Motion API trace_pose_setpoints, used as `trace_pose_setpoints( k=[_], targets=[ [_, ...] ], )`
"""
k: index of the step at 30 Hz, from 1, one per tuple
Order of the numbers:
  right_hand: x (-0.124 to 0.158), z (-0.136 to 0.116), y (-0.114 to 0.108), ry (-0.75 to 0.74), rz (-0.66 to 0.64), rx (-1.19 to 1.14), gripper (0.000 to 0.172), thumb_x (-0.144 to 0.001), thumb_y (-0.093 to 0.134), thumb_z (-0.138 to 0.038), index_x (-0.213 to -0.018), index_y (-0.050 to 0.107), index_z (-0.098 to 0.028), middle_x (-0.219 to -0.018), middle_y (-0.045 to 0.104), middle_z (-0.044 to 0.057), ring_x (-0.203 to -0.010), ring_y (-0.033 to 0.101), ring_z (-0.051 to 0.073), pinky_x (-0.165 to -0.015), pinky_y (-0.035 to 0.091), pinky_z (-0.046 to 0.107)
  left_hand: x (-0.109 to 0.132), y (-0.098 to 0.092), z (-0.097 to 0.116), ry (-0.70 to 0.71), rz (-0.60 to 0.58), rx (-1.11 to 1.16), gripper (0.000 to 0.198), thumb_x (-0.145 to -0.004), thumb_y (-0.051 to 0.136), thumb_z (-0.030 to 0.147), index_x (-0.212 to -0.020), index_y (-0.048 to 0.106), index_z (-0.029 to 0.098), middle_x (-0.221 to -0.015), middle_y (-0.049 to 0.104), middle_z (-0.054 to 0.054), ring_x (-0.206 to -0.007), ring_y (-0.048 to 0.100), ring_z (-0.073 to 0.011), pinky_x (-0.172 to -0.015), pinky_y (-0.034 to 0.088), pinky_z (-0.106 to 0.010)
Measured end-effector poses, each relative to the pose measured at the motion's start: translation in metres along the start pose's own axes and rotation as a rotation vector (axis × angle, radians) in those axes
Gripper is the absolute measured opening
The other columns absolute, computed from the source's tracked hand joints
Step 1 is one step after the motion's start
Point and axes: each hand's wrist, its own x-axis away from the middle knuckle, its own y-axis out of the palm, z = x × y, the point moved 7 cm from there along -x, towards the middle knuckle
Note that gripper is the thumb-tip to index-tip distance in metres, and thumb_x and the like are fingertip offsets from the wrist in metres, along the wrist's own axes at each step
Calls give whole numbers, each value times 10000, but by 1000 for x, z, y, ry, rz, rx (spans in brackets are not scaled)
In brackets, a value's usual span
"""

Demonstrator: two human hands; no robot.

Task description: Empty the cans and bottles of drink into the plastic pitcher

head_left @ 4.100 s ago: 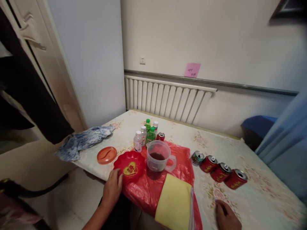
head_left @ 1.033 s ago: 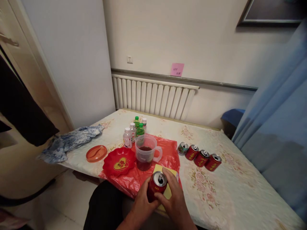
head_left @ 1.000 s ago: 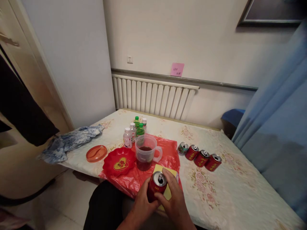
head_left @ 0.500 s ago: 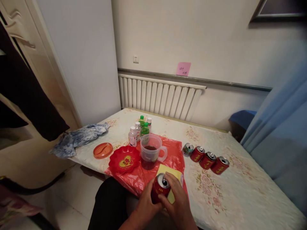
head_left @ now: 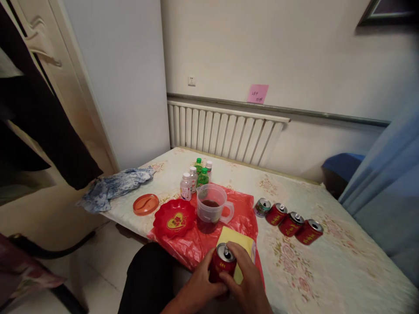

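Note:
Between both hands, near the table's front edge, is a red drink can (head_left: 222,264) with its top opened and the tab raised. My left hand (head_left: 200,281) wraps its left side. My right hand (head_left: 244,272) grips the right side, a finger near the rim by the tab. Just beyond the can lies a yellow cloth (head_left: 238,240), partly covered by my hand. A clear plastic measuring jug (head_left: 209,211) holding dark liquid stands behind it on a red plastic bag (head_left: 241,205). To the jug's left sits a red scalloped dish (head_left: 159,223) with a yellow heart print.
Several opened cans, a green one (head_left: 262,208) and red ones (head_left: 290,224), form a row on the right. Small bottles (head_left: 186,187) with white or green caps stand behind the jug. An orange lid (head_left: 145,205) and a blue-white cloth (head_left: 114,187) lie on the left.
The view has shifted slightly left, so everything appears a little farther right. Both hands stay on the red can, which looks slightly lower in the view.

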Motion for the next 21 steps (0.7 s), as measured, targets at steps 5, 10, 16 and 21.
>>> trace_pose_setpoints(
  k=[5, 10, 16, 21],
  targets=[
    [-2, 2, 3, 30, -8, -80, 658, -745, 736, -249, -1356, 491, -268, -1311, 608, 80, -1148, 618, 279, -958, 537, 378, 6, -16, 11, 15, 51, -53, 789, -602, 661, 63, -1350, 465, 221, -1324, 598, -64, -1215, 551, -275, -1058, 433, -402],
    [-5, 19, -7, 174, 55, -110, 573, -783, 673, -272, -1333, 517, -256, -1116, 701, 73, -946, 697, 244, -815, 591, 339, 11, -83, 21, 80, 379, -145, 794, -609, 682, 176, -1367, 446, 182, -1389, 544, -123, -1295, 488, -323, -1087, 404, -459],
    [-22, 47, -11, 330, 123, -114, 458, -776, 646, -373, -1205, 614, -215, -1069, 720, 92, -892, 708, 250, -789, 602, 357, -8, -176, 24, 98, 763, -284, 773, -655, 690, 345, -1343, 422, 115, -1322, 561, -182, -1218, 547, -341, -1068, 400, -518],
    [-41, 72, -6, 444, 149, -126, 541, -784, 630, -433, -1264, 571, -190, -1081, 721, 109, -937, 703, 266, -848, 586, 397, -41, -209, 23, 84, 838, -358, 689, -653, 697, 284, -1284, 455, 150, -1271, 587, -141, -1190, 570, -308, -1052, 421, -471]
  ],
)
